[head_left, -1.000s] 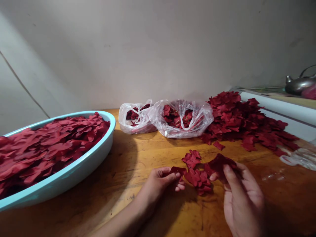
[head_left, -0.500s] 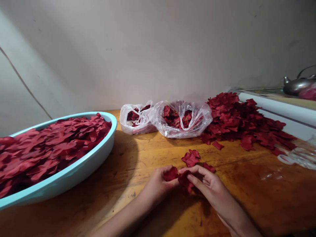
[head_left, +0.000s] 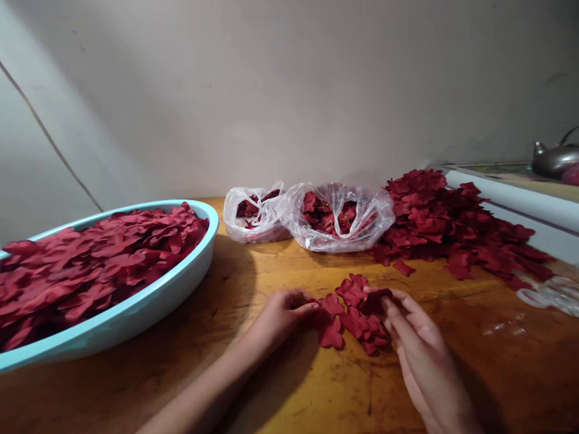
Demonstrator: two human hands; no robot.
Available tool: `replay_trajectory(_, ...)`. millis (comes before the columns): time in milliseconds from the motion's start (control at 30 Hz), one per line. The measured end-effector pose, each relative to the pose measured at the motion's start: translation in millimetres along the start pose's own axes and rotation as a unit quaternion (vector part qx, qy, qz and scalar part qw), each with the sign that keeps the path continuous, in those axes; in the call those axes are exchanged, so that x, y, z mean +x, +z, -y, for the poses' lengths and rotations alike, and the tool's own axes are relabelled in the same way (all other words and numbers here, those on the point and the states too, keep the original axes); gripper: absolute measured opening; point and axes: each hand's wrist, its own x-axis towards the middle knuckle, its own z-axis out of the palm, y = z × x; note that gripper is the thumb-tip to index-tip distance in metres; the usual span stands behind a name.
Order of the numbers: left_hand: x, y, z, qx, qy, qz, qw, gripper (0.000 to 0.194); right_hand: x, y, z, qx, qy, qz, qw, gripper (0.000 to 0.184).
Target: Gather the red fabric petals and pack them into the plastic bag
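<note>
Wooden table (head_left: 280, 265), blue basin (head_left: 149, 304) full of red petals (head_left: 90, 271), both hands pinching loose petals (head_left: 353, 313).

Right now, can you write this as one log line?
left hand: touching red petals | right hand: touching same petals | table: blue basin at left

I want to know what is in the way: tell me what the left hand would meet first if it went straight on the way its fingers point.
The left hand points right, fingertips already at the small cluster of red petals. Straight on it would push into those petals first, then probably the right hand beyond, though depth is hard to judge.
</note>
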Motion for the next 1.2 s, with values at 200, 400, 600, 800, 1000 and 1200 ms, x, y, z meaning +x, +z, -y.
replay_trajectory(200, -15, -2.6, -16, 0.145, 0.157, -0.144, 0.966, 0.031, -3, 2, -1, -0.080, -0.020, 0.036, 0.996, 0.028)
replay_trajectory(400, -22, 25.9, -17, -0.300, 0.000, 0.055, 0.953, 0.041, -3, 8, -10, -0.201, -0.072, 0.109, 0.971, 0.026)
replay_trajectory(600, -21, 32.2, -15, -0.317, -0.014, -0.002, 0.948, 0.036, -3, 11, -10, -0.198, -0.050, 0.159, 0.966, 0.027)
replay_trajectory(800, -24, 33.7, -10, -0.245, 0.006, -0.026, 0.969, 0.033, -7, 10, -8, -0.281, -0.125, 0.141, 0.941, 0.027)
replay_trajectory(1000, -22, 37.4, -10, -0.319, -0.020, 0.041, 0.947, 0.049, -2, 5, -10, -0.342, -0.201, 0.080, 0.914, 0.025)
replay_trajectory(1200, -21, 31.0, -11, -0.198, 0.030, -0.020, 0.980, 0.029, 8, -1, -18, -0.346, -0.184, 0.028, 0.920, 0.026)
